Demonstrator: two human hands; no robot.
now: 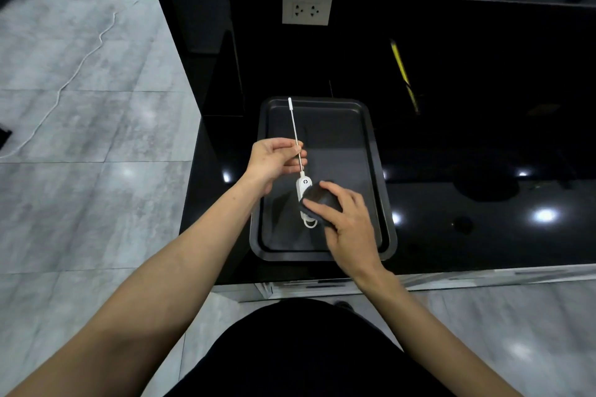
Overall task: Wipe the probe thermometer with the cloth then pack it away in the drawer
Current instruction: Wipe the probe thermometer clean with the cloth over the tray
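While the left hand (274, 159) pinches the probe thermometer (301, 171) by its metal stem above the tray (371, 145), the right hand (345, 219) is closed around the dark cloth (319, 200), pressing it to the white handle; wiping looks underway, and packing into a drawer, none visible, remains.

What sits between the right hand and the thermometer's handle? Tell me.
In the head view, the dark cloth lies between them: the right hand presses it onto the handle of the thermometer, which the left hand pinches by the probe.
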